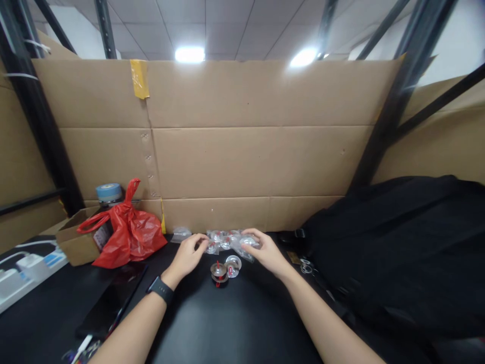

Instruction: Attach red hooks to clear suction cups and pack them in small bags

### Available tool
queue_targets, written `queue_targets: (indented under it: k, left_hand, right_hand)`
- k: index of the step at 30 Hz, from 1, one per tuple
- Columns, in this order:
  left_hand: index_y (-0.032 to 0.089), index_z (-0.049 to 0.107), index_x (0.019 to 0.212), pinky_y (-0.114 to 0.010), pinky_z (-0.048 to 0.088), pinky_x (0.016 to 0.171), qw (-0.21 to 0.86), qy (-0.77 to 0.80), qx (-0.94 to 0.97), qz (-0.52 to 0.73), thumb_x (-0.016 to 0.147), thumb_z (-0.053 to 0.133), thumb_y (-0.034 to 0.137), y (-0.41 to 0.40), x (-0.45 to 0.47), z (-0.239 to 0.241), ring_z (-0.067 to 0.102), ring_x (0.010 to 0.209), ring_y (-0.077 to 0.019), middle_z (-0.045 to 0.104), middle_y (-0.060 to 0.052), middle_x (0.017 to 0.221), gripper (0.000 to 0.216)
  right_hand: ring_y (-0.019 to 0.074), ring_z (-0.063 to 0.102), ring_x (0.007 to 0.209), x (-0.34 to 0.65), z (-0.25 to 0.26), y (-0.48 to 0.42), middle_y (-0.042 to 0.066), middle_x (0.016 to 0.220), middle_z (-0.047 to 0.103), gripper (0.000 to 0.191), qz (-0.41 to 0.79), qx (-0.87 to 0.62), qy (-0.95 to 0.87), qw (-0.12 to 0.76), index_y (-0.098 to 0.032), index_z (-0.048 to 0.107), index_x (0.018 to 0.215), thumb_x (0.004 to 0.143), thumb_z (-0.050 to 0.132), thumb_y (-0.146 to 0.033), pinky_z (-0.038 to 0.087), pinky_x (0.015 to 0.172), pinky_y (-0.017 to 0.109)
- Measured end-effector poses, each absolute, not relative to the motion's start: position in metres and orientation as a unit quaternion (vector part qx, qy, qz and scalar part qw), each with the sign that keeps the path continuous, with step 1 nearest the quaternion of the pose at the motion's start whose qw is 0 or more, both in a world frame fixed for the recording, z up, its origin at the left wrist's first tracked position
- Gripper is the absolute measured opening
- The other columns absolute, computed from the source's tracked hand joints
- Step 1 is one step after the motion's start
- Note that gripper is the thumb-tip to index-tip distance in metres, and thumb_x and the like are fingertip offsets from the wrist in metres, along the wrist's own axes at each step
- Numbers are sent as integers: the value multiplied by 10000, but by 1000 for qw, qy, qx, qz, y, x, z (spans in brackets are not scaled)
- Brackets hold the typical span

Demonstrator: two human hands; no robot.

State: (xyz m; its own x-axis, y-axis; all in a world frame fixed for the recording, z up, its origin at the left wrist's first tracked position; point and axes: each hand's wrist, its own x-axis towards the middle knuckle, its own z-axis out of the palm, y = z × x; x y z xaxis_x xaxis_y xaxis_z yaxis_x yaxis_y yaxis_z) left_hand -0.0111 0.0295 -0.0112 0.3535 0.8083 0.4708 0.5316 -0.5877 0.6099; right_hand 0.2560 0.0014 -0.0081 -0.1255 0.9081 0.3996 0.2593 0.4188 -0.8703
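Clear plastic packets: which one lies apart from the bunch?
The clear packet between the red bag and the left hand; the other packets are bunched between the left and right hand.

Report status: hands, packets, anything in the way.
Left grip at packet pile, hold unclear. Right grip on clear packet. Loose metal discs nearer the wearer, apparently not blocking.

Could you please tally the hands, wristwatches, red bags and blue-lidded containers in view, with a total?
Hands: 2 (left hand, right hand)
Wristwatch: 1
Red bag: 1
Blue-lidded container: 1
Total: 5
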Motion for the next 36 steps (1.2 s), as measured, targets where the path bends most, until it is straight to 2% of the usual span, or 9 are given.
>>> queue_targets:
  k: [3, 6, 11, 16, 20, 25, 31, 34, 36]
  left_hand:
    - [202, 616, 1137, -285, 491, 861, 319, 372, 769, 409, 962, 451, 438, 15, 10, -10, 658, 985, -196, 706, -54, 1080, 338]
    - [207, 586, 1189, -286, 497, 830, 337, 372, 779, 377, 910, 553, 385, 6, 20, -12, 676, 921, -192, 728, -37, 1016, 333]
    - [214, 556, 1199, -318, 475, 924, 312, 372, 799, 356, 767, 688, 207, 6, 14, -13, 678, 937, -194, 740, -9, 933, 452]
    - [208, 544, 1187, -326, 480, 943, 309, 342, 810, 363, 798, 686, 266, 5, 12, -10, 659, 1031, -204, 715, -53, 1059, 419]
    - [208, 604, 1068, -305, 481, 944, 278, 323, 835, 348, 829, 631, 235, 3, 14, -10, 650, 1021, -195, 708, -48, 1062, 242]
    - [207, 637, 1078, -292, 473, 960, 245, 332, 851, 327, 845, 580, 199, 5, 14, -13, 646, 1043, -195, 707, -49, 1103, 239]
    - [238, 578, 1215, -379, 435, 1008, 117, 348, 871, 327, 804, 528, 126, 3, 12, -13, 547, 1212, -241, 615, -77, 1270, 429]
    - [240, 505, 1327, -417, 393, 1044, 19, 335, 883, 328, 763, 536, 95, -3, 15, -9, 467, 1299, -269, 530, -108, 1378, 582]
    - [240, 491, 1346, -425, 376, 1044, -51, 315, 890, 326, 779, 548, 98, -8, 19, -6, 448, 1312, -276, 513, -113, 1400, 588]
  right_hand:
    - [202, 670, 801, 235, -8, -8, 40, 922, 720, 428, 382, -399, -661, 508, -212, 539, 1006, 693, 775, -382, 512, 724, 297]
    - [190, 648, 732, 222, -11, -13, 11, 843, 705, 492, 396, -404, -653, 504, -222, 515, 950, 623, 831, -410, 497, 676, 284]
    - [187, 636, 712, 220, -12, -10, 25, 802, 696, 404, 393, -429, -610, 538, -190, 619, 917, 745, 702, -547, 491, 670, 288]
    - [240, 664, 813, 227, -17, -2, 85, 847, 731, 409, 321, -474, -625, 531, -152, 733, 838, 800, 637, -547, 501, 763, 333]
    - [259, 683, 800, 231, -22, 1, 90, 844, 746, 426, 317, -489, -623, 522, -161, 762, 886, 807, 620, -555, 532, 695, 342]
    - [249, 693, 747, 234, -19, 2, 113, 841, 750, 471, 319, -476, -592, 567, -148, 748, 900, 771, 655, -592, 541, 659, 334]
    - [248, 671, 700, 236, -11, 1, 105, 790, 733, 485, 300, -462, -528, 646, -160, 711, 886, 739, 685, -621, 528, 590, 329]
    - [211, 630, 620, 238, -9, -1, 88, 787, 719, 465, 286, -464, -493, 678, -166, 691, 916, 763, 674, -605, 492, 522, 303]
    - [182, 580, 534, 237, -7, -2, 67, 739, 699, 468, 297, -464, -478, 684, -171, 679, 949, 775, 661, -605, 455, 467, 290]
